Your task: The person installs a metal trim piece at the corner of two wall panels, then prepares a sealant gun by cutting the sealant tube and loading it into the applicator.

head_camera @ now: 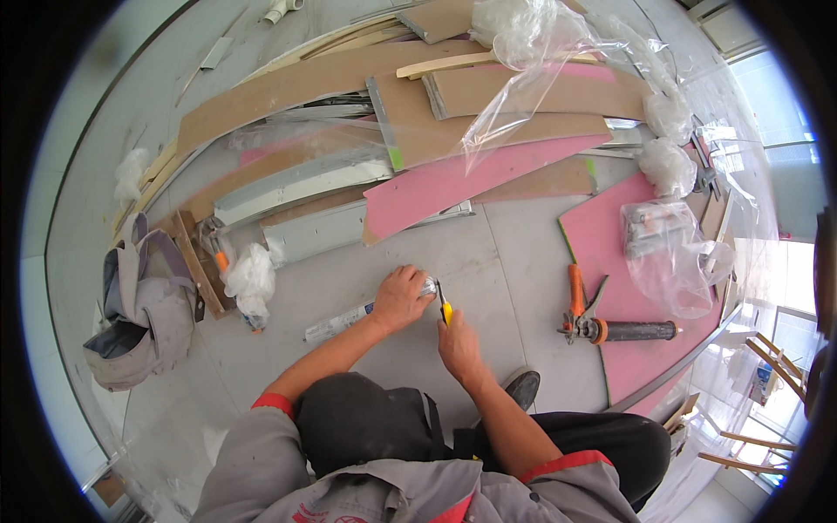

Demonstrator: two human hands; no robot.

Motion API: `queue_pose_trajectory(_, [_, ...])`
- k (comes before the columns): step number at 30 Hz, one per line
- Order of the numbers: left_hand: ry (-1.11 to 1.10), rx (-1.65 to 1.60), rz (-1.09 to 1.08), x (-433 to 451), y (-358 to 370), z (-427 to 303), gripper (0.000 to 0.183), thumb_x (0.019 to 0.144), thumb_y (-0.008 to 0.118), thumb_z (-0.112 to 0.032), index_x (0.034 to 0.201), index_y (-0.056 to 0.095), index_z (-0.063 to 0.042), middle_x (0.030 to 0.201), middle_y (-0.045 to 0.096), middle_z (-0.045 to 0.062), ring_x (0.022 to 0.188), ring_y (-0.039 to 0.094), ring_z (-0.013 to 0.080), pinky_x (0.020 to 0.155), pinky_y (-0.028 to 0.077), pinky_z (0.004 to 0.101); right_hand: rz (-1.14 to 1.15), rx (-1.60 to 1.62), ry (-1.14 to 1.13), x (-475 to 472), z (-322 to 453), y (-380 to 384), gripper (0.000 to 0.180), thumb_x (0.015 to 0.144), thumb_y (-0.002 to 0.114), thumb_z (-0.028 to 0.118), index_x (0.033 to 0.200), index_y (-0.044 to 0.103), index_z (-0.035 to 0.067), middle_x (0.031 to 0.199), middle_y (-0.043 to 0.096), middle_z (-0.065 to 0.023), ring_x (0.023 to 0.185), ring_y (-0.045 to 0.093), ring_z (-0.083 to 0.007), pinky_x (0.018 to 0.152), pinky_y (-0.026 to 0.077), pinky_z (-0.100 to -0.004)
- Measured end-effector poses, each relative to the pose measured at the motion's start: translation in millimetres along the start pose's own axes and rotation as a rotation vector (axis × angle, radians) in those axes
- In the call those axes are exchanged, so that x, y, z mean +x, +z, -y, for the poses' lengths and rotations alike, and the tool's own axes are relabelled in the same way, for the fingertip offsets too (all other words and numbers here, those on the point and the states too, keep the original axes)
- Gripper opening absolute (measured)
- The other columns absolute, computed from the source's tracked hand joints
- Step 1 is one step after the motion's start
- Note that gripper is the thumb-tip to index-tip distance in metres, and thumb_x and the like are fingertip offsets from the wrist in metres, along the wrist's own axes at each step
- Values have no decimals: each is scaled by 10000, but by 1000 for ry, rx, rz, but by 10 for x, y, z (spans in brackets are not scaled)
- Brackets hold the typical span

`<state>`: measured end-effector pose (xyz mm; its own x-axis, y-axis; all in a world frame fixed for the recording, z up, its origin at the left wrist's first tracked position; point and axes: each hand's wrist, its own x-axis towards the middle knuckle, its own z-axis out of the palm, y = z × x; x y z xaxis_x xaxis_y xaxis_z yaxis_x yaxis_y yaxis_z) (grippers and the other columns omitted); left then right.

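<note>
On the tiled floor before me, my left hand (402,297) grips the front part of a white sealant foil pack (340,325), whose silvery end (428,286) shows past my fingers. A yellow-and-black utility knife (446,311) is in my right hand (458,345), its blade upright beside that silvery end; whether it touches cannot be told. Out to the right, a caulking gun (618,330) with orange handle and dark barrel lies partly on a pink board.
Pink plasterboard (628,261) lies at the right with a plastic bag (667,255) of packs on it. Offcuts of board (458,176) and metal channels (314,232) are heaped ahead. A grey backpack (150,320) and a wooden box (196,268) stand at the left.
</note>
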<state>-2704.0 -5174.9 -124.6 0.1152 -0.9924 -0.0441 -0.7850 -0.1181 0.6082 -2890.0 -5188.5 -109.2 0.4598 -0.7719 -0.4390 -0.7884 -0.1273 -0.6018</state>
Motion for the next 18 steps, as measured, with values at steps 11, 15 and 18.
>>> queue_pose_trajectory(11, [3, -12, -12, 25, -8, 35, 427, 799, 764, -263, 1133, 637, -27, 1092, 590, 118, 1048, 590, 320, 899, 504, 427, 10, -36, -12, 32, -108, 44, 314, 1010, 556, 246, 1106, 406, -13, 840, 644, -321, 784, 610, -535, 665, 479, -606])
queue_pose_trajectory(15, [30, -17, -18, 22, 10, 23, 425, 802, 763, -272, 1128, 635, -30, 1089, 592, 124, 1046, 589, 324, 896, 505, 430, -33, 30, -30, 163, -106, 87, 312, 1008, 562, 262, 1087, 436, -12, 840, 646, -318, 790, 613, -529, 669, 484, -600])
queue_pose_trajectory(18, [15, -7, -10, -25, 14, 11, 425, 809, 758, -287, 1124, 631, -31, 1090, 590, 126, 1046, 588, 327, 899, 504, 431, 16, 5, 24, 177, -125, 91, 322, 1020, 547, 291, 1108, 439, 0, 896, 651, -304, 846, 620, -521, 712, 493, -587])
